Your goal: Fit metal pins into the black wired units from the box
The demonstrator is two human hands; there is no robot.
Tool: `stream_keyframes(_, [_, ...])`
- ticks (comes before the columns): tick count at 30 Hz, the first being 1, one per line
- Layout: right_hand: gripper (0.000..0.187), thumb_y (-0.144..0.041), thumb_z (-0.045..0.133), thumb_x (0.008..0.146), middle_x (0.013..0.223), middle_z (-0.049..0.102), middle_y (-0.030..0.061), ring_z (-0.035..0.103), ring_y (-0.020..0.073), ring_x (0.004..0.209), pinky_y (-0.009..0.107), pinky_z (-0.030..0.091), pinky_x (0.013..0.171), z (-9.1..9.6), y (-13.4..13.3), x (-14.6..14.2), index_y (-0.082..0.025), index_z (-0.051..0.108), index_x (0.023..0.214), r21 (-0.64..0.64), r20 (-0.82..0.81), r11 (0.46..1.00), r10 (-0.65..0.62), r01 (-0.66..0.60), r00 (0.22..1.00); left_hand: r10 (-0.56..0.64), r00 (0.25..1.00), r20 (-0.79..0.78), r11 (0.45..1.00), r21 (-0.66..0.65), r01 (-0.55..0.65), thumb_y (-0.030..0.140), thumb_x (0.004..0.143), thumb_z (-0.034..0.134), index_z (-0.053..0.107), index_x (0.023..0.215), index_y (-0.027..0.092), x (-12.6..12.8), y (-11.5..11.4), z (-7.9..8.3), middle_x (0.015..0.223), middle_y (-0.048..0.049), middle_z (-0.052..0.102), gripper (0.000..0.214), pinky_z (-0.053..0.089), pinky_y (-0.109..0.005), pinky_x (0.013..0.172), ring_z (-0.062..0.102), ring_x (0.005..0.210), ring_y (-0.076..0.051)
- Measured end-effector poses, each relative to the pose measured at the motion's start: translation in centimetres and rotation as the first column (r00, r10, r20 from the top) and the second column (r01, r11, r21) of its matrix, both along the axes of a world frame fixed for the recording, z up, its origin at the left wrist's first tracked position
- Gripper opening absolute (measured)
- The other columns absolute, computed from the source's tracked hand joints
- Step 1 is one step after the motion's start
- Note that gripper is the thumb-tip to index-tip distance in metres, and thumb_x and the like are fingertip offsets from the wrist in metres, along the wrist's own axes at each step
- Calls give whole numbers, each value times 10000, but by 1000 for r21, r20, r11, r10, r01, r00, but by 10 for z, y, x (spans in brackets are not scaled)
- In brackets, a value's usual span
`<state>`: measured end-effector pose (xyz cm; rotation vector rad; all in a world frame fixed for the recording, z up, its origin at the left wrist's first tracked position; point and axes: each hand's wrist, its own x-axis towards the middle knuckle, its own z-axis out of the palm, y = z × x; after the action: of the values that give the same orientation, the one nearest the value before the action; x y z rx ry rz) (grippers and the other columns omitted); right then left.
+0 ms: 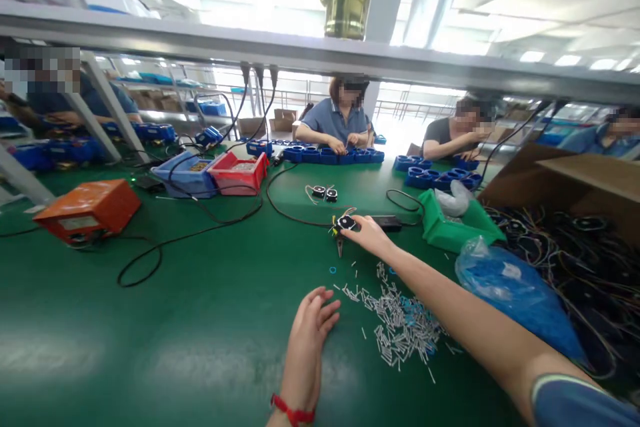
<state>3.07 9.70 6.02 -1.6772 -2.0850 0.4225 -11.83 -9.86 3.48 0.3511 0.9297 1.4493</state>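
Observation:
My right hand [367,233] reaches far forward over the green table [150,320] and closes on a small black fan [346,222] with coloured wires. A pair of cutters [339,245] lies just under it. My left hand [313,323] rests open on the table near me, fingers slightly curled, holding nothing. A red band is on its wrist. A heap of several short white tube pieces [400,327] lies between my arms. Two more small fans [324,193] lie farther out.
A blue plastic bag [515,300] and a green bin [450,223] sit to the right, beside a cardboard box of wired fans [575,240]. An orange device [87,210], red tray [239,172], blue tray [186,175] and black cables lie left. Several people work at the far side.

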Motion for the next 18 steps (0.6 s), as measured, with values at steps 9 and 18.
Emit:
stream_keyframes(9, [257,-325,537,880,1019,589,60,587,172,881,367,498,772,4,127,-28,-124,568,1038,-129,-57,981,-150,142,987,-28,1000,-10,996,-87,27,336,658,670,604,869,127,-12,19,-17,921,-115,648,304,493,-255,597,635,709,-177])
stream_keyframes(18, [349,-156,491,849,1119,597,47,580,123,970,257,458,876,-19,-15,42,-188,509,1196,153,-351,988,49,6,935,-156,985,-74,986,-75,151,346,576,742,633,852,129,-12,13,-10,887,-100,665,367,511,-280,654,637,755,-195])
